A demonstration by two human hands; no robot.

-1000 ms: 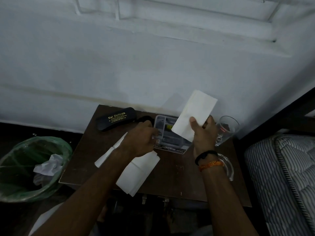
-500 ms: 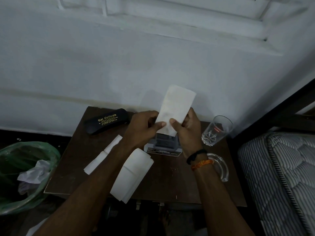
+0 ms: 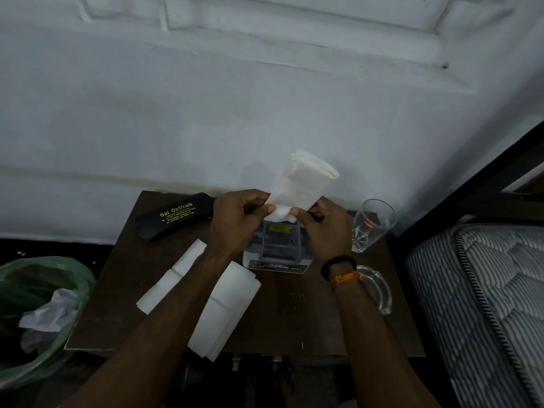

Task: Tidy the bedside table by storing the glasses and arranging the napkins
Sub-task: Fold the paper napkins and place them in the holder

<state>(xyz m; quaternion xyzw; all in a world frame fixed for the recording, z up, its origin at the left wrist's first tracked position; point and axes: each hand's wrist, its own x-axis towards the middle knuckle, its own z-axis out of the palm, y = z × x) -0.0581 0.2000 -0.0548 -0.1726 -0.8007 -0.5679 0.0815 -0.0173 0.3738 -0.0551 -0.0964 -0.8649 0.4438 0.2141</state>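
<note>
A folded white napkin (image 3: 303, 181) stands upright above a grey holder box (image 3: 278, 248) at the back middle of the brown bedside table (image 3: 294, 319). My left hand (image 3: 238, 222) and my right hand (image 3: 323, 228) both pinch the napkin's lower edge. Two more white napkins lie flat on the table: one (image 3: 173, 278) to the left of my left forearm, one (image 3: 226, 307) under it near the front edge. A black glasses case (image 3: 173, 216) with gold lettering lies shut at the back left. The glasses themselves are not visible.
A clear drinking glass (image 3: 372, 225) stands at the table's back right, and a glass ashtray (image 3: 376, 287) sits partly under my right wrist. A green-lined bin (image 3: 44, 313) with crumpled paper is on the floor to the left. A striped mattress (image 3: 485, 304) is on the right.
My left hand left the holder and joined my right hand on the napkin. The napkin has been folded narrower and brought over the holder.
</note>
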